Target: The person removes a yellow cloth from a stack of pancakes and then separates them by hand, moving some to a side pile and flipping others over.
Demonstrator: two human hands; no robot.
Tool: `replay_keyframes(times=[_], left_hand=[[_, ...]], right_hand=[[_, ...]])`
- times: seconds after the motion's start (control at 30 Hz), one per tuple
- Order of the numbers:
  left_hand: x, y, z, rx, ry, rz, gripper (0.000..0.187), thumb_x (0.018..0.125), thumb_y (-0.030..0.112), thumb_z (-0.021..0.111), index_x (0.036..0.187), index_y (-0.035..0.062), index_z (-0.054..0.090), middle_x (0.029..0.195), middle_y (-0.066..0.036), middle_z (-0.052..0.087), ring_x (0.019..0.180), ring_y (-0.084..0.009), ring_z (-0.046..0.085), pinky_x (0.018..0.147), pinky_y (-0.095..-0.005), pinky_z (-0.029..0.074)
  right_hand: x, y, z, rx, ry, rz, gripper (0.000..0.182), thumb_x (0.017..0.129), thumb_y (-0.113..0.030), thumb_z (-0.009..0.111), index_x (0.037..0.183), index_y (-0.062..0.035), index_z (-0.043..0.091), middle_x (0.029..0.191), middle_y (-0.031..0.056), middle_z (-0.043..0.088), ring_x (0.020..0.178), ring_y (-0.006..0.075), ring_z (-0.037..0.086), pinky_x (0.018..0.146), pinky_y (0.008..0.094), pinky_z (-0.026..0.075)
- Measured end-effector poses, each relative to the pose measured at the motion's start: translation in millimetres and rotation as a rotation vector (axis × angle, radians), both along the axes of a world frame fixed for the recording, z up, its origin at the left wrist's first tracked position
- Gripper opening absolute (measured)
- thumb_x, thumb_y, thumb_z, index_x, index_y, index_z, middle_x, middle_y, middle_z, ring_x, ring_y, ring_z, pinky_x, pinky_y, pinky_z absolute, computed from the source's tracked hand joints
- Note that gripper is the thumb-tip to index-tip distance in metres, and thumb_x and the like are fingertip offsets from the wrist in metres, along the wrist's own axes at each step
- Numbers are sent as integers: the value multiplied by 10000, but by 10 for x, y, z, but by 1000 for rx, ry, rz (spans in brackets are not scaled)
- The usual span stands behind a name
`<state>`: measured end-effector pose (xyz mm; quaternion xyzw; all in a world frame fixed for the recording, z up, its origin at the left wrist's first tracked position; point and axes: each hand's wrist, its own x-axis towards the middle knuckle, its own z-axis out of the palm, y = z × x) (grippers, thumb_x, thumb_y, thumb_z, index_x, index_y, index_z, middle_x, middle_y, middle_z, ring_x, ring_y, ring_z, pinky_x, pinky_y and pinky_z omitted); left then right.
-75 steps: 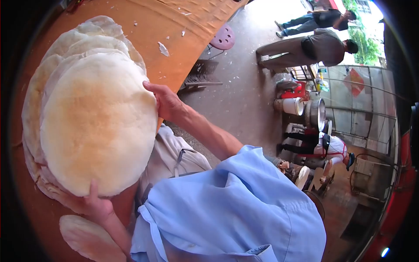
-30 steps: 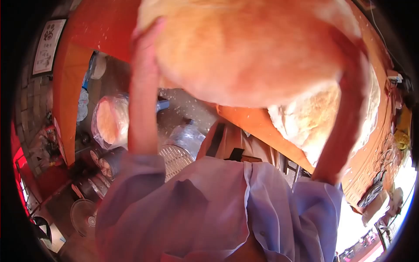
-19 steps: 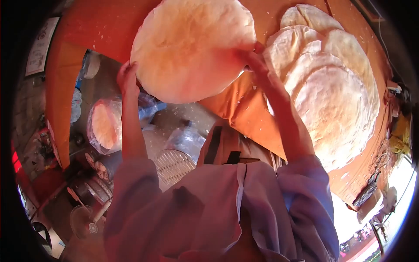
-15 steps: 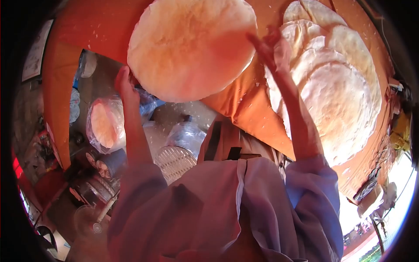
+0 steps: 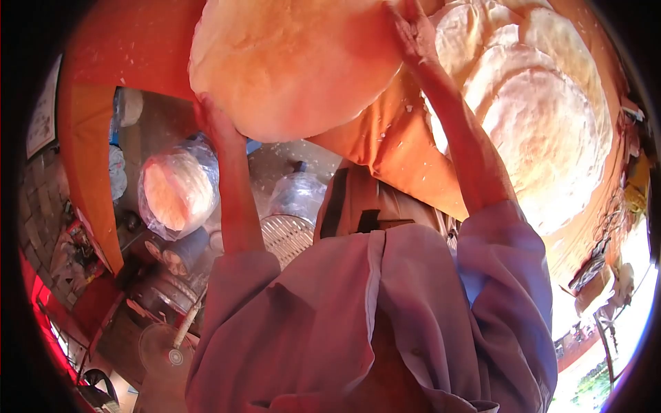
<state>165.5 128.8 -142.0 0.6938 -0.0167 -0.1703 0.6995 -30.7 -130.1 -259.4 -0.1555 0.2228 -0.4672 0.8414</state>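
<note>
A large round flatbread (image 5: 296, 69) lies at the top of the head view, over the orange cloth-covered table, its far edge cut off by the frame. My left hand (image 5: 215, 118) is at its lower left rim, with the fingers partly hidden behind the edge. At the upper right rim, my right hand (image 5: 415, 34) has its fingers against the bread. Both hands appear to hold it by its edges. Beside my right forearm lies a spread of overlapping flatbreads (image 5: 544, 131), pale and lightly browned.
The orange cloth (image 5: 406, 155) hangs over the table's near edge. Below left is a plastic bag of flatbread (image 5: 177, 191). A woven basket (image 5: 288, 237) and a plastic-wrapped bundle (image 5: 297, 193) sit near my lap. A fan (image 5: 172, 351) stands at lower left.
My right hand has come onto the rim of the large flatbread, from apart with spread fingers. The bread has shifted slightly up and left in view; my left hand stays at its edge.
</note>
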Motion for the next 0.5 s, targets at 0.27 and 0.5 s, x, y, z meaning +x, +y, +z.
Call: replay_keyframes(times=[0.27, 0.5], left_hand=[[192, 203, 51, -186, -78, -287, 477, 943, 148, 507, 1382, 14, 379, 1340, -146, 477, 1187, -269, 509, 959, -394, 455], [48, 116, 64, -147, -97, -177, 462, 945, 197, 535, 1346, 2, 418, 1294, -122, 518, 1125, -231, 548, 922, -353, 474]], right_hand=[[-168, -160, 1444, -1041, 1498, 161, 579, 810, -484, 631, 1042, 43, 564, 871, 189, 662, 809, 324, 646, 728, 406, 509], [616, -687, 1450, -1564, 1320, 15, 577, 733, -393, 730, 1160, -34, 584, 973, 235, 653, 940, 385, 628, 822, 435, 503]])
